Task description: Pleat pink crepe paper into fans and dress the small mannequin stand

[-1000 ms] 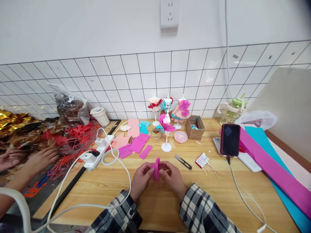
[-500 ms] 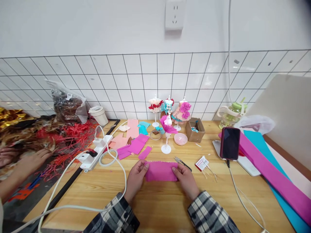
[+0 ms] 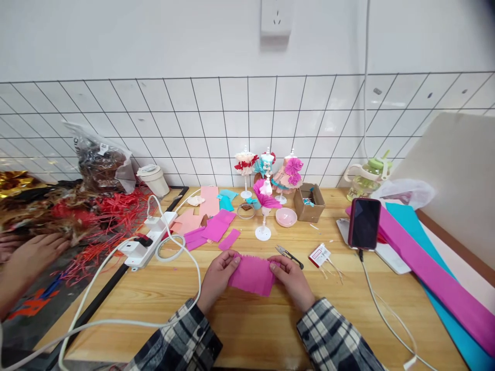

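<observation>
A rectangle of magenta crepe paper [image 3: 252, 278] with a ruffled top edge is stretched between my two hands above the wooden table. My left hand [image 3: 217, 275] pinches its upper left corner between thumb and fingers. At the upper right corner, my right hand [image 3: 293, 278] grips it the same way. Just beyond the paper lies a pair of small thread snips [image 3: 289, 256]. Behind it stands a small white dress form [image 3: 263, 219] with a fanned magenta paper skirt, and three more forms in paper dresses [image 3: 292, 175] stand farther back.
Cut paper pieces [image 3: 218, 225] lie left of the forms; a pink bowl [image 3: 286, 217] and cardboard box [image 3: 309, 202] are right. A power strip [image 3: 150, 242] with looping white cables crosses the left side. A phone [image 3: 364, 224] and long paper strips [image 3: 436, 278] sit right. Another person's hand [image 3: 36, 252] is far left.
The magenta paper has tilted, its lower right corner dropping. My hands have come slightly closer together, and the top edge looks more ruffled. The view has shifted slightly.
</observation>
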The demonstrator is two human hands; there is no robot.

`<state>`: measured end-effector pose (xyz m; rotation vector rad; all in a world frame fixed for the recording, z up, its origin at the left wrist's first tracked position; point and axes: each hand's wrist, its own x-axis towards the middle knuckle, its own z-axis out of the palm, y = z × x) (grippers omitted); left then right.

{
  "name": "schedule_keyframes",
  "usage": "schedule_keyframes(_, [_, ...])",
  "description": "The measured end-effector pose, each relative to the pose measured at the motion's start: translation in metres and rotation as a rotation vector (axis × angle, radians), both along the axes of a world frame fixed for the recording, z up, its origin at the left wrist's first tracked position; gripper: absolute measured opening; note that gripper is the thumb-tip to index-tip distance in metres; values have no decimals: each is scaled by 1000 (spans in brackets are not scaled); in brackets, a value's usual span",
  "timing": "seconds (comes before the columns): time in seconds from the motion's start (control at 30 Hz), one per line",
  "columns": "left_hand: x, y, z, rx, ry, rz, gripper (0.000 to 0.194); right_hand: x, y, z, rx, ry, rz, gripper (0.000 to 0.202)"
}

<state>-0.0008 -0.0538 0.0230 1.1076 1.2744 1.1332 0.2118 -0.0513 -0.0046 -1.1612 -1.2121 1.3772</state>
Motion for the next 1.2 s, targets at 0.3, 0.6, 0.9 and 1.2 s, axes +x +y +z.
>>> schedule_keyframes(0.3, [-4,4,-4,-2,36,5,38,0,0,3,-33,26,36,37])
schedule_keyframes(0.6, [0,0,6,2,78,-99,32,-8,0,-3,-6,-30,201,39])
schedule_keyframes(0.9, [-2,4,0,46,210,-67,28,-4,3,-6,22,-187,146,39])
schedule_keyframes(1.2, [-12,21,-25,265,587,49,23,-5,10,-5,417,-724,-68,33])
